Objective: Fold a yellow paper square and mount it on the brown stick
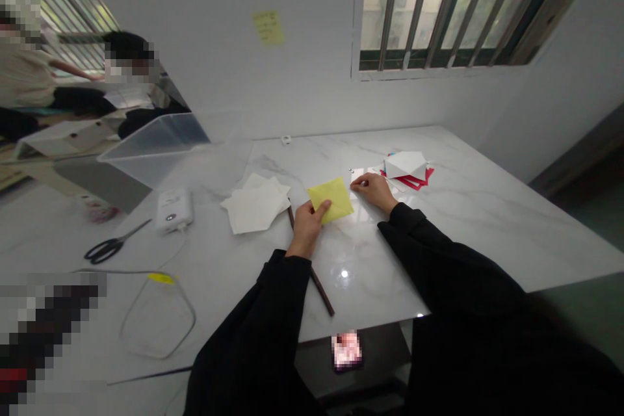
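Observation:
My left hand [307,227] grips a yellow square of paper [331,200], thumb on top, above the marble-patterned table. To its right my right hand [375,192] is held low, thumb and forefinger pinched together; whatever they hold, if anything, is too small to name. Under my left wrist runs a thin dark brown stick [322,292]. A loose stack of white paper pieces [256,208] lies left of my left hand. Beyond my right hand is a pile of red paper pieces [414,183] with a white piece [405,164] on top.
Black-handled scissors [110,248] and a white box-shaped device [174,210] with a cable lie at left. Behind them stand a clear plastic bin [156,136] and a grey box [97,175]. A phone [347,350] rests below the table's front edge. Two people sit at far left.

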Motion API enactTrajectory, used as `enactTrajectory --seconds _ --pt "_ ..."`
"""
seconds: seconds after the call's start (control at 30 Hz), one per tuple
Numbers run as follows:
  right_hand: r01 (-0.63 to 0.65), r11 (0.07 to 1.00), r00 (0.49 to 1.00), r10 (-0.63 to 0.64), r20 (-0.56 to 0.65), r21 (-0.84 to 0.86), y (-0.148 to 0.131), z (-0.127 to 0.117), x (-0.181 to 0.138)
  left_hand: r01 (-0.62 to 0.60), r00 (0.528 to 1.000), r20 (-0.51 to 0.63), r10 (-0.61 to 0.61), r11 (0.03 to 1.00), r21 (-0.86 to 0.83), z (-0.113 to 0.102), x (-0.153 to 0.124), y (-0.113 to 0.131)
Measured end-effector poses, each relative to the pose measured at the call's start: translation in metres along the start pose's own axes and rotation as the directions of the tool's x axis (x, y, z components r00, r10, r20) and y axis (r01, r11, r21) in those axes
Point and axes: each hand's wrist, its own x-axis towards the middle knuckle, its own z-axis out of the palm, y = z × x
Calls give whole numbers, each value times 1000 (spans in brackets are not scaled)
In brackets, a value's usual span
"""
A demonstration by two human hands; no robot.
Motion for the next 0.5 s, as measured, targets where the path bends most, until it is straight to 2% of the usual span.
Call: enactTrajectory --seconds 0.2,0.5 --pt "-19 969 1000 20 0 246 -3 -9 -9 -8 1000 13 8 1000 -15 1 -2 4" --pt "-168 914 982 188 -18 370 -10 -16 -23 -12 1000 18 12 1000 -23 2 -2 7"
